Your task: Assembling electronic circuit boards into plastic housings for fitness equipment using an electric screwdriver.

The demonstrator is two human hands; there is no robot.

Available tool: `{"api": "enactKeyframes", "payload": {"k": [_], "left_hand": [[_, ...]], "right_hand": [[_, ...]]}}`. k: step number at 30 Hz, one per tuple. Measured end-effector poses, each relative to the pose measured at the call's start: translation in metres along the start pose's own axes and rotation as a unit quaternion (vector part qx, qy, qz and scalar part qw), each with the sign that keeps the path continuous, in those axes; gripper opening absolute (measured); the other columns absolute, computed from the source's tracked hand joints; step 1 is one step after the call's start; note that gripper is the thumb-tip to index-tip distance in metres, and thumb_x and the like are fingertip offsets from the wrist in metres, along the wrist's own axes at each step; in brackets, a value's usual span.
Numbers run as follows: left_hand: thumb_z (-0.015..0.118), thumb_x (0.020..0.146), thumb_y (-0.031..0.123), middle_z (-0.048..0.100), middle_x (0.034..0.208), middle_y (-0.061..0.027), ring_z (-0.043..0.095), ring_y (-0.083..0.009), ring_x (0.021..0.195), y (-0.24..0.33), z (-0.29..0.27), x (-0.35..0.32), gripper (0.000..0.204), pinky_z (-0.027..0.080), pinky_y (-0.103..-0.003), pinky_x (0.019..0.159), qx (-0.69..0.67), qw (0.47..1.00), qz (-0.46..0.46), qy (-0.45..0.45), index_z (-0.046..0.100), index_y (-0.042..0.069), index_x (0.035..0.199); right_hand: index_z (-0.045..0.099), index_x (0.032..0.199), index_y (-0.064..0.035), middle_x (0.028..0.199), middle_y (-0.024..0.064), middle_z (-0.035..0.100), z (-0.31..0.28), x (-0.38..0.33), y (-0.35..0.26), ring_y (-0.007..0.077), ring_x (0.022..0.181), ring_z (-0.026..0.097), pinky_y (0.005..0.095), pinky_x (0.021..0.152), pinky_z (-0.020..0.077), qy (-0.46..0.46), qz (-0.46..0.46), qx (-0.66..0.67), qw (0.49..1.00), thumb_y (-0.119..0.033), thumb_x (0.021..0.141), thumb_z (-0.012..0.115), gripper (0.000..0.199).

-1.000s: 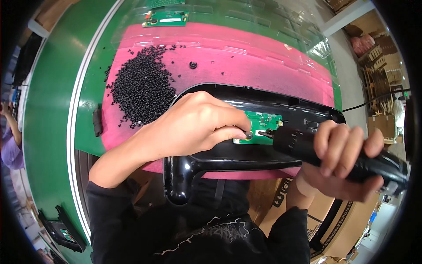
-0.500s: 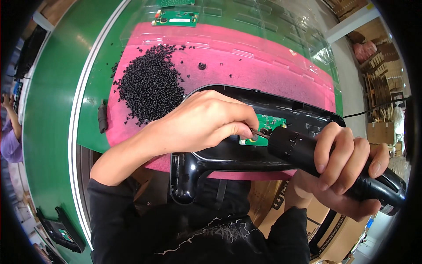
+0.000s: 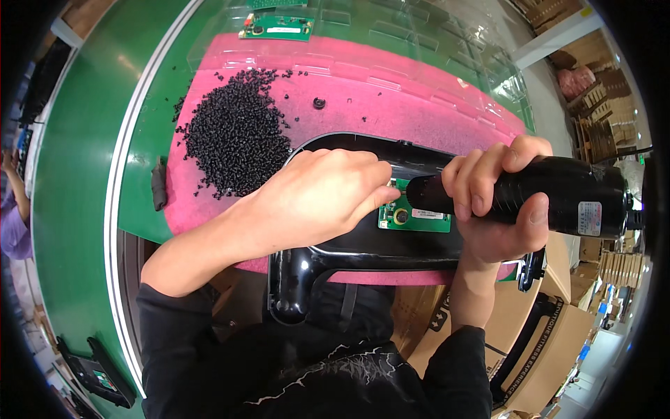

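Observation:
My right hand [image 3: 485, 234] is wrapped round a black electric screwdriver [image 3: 558, 195], held almost level with its nose pointing left. That nose is over the upper part of a green circuit board [image 3: 398, 222], which lies inside a long, glossy black plastic housing [image 3: 377, 246]. Close to the screwdriver's tip, my left hand [image 3: 328, 185] is closed, thumb and forefinger pinched together. Whatever those fingers hold is hidden. Under my left wrist the housing narrows into a rounded black arm. A heap of small black screws [image 3: 234, 136] lies left of the housing.
A pink mat [image 3: 419, 112] covers part of the green table [image 3: 77, 174]. Beyond it lies a clear plastic tray [image 3: 391, 35] with another green circuit board [image 3: 279, 28]. Cardboard boxes [image 3: 555, 353] stand at lower right. A person in purple [image 3: 17, 230] is at far left.
My right hand and the screwdriver have swung up and left, from a slant to nearly level. The nose has moved to the board's upper part, exposing its lower part. My left hand has shifted slightly.

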State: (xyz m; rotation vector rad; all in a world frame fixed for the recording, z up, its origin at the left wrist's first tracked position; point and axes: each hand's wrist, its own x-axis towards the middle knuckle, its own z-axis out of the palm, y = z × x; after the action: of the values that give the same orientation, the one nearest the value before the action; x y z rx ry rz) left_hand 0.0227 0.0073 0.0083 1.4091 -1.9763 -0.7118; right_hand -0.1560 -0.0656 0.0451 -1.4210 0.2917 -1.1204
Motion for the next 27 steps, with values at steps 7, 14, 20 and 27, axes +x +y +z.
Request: {"api": "enactKeyframes", "payload": {"k": [7, 14, 20, 27], "left_hand": [[0.063, 0.082, 0.009, 0.061, 0.082, -0.0140, 0.061, -0.0347, 0.077, -0.014, 0.005, -0.003, 0.011, 0.049, -0.042, 0.064, 0.012, 0.998, 0.061, 0.002, 0.061, 0.001, 0.090], [0.061, 0.077, -0.002, 0.063, 0.084, -0.0138, 0.062, -0.0341, 0.079, -0.008, 0.003, -0.004, 0.015, 0.050, -0.041, 0.066, 0.016, 0.999, 0.043, 0.018, 0.062, 0.000, 0.092], [0.060, 0.078, -0.001, 0.063, 0.084, -0.0137, 0.062, -0.0346, 0.079, -0.011, 0.003, -0.004, 0.013, 0.050, -0.041, 0.066, -0.001, 0.999, 0.051, 0.019, 0.062, 0.000, 0.091], [0.066, 0.080, 0.008, 0.064, 0.084, -0.0131, 0.063, -0.0332, 0.078, -0.006, -0.003, -0.003, 0.013, 0.050, -0.040, 0.063, -0.012, 0.999, 0.051, 0.012, 0.062, 0.000, 0.089]], "right_hand": [[0.041, 0.097, -0.0085, 0.056, 0.0004, 0.042, 0.001, 0.002, 0.002, 0.0114, 0.043, 0.038, 0.0278, 0.049, 0.0349, -0.004, 0.001, -0.019, 1.000, -0.046, 0.086, 0.056, 0.041], [0.042, 0.093, -0.0080, 0.057, -0.0003, 0.041, 0.008, 0.008, 0.008, 0.0110, 0.045, 0.039, 0.0275, 0.049, 0.0349, -0.031, 0.037, -0.051, 0.998, -0.039, 0.085, 0.058, 0.036], [0.044, 0.096, -0.0072, 0.057, -0.0007, 0.042, 0.014, 0.007, 0.009, 0.0108, 0.044, 0.039, 0.0274, 0.048, 0.0348, 0.001, 0.031, -0.099, 0.995, -0.043, 0.084, 0.060, 0.041], [0.045, 0.098, -0.0103, 0.061, -0.0015, 0.048, 0.001, -0.004, -0.006, 0.0092, 0.045, 0.043, 0.0260, 0.052, 0.0358, -0.015, -0.063, 0.113, 0.992, -0.046, 0.087, 0.057, 0.039]]}}
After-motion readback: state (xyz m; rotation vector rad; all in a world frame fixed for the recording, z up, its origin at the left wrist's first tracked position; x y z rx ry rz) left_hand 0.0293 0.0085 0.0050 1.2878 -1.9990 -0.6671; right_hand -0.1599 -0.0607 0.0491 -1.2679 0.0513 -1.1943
